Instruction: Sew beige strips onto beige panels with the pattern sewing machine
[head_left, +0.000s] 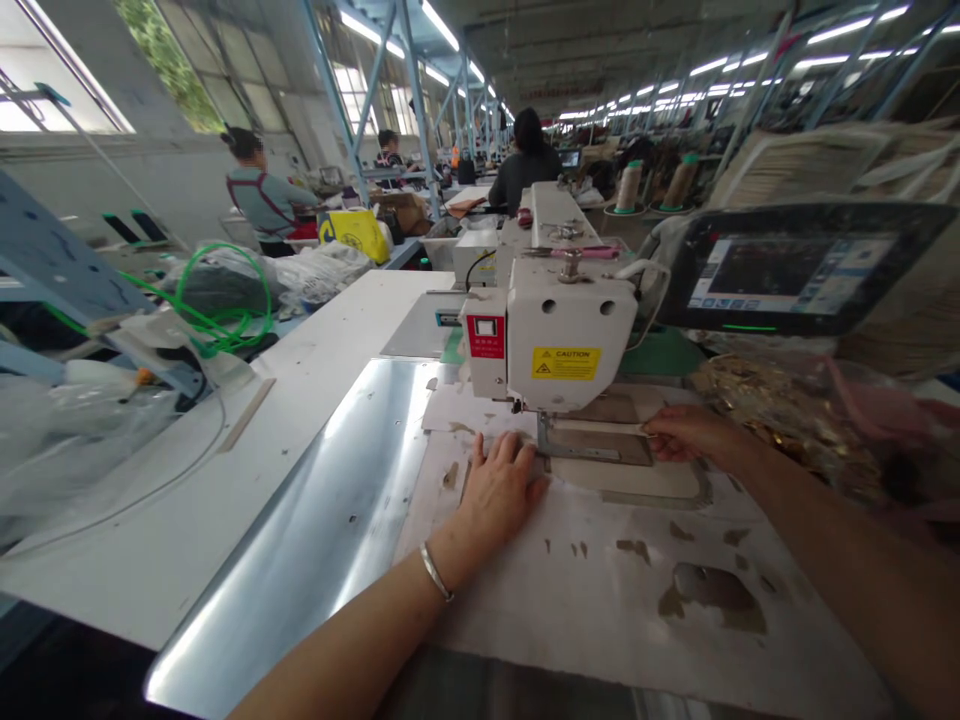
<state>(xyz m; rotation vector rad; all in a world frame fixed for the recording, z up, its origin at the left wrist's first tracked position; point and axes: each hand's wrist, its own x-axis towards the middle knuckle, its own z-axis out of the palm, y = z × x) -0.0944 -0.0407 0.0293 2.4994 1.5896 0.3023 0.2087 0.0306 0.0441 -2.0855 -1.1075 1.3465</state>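
Observation:
A white industrial sewing machine with a yellow caution label stands at the middle of the table. Under its head lies a metal clamp frame on a worn, paper-covered bed. My left hand lies flat on the bed with fingers stretched out, fingertips just left of the clamp. My right hand is at the clamp's right end, fingers pinched on a thin pale strip that runs under the machine head.
A touchscreen panel hangs at the right above a bag of gold-coloured parts. A shiny steel plate covers the table's left. Green tubing and plastic bags lie far left. Other people sit at stations behind.

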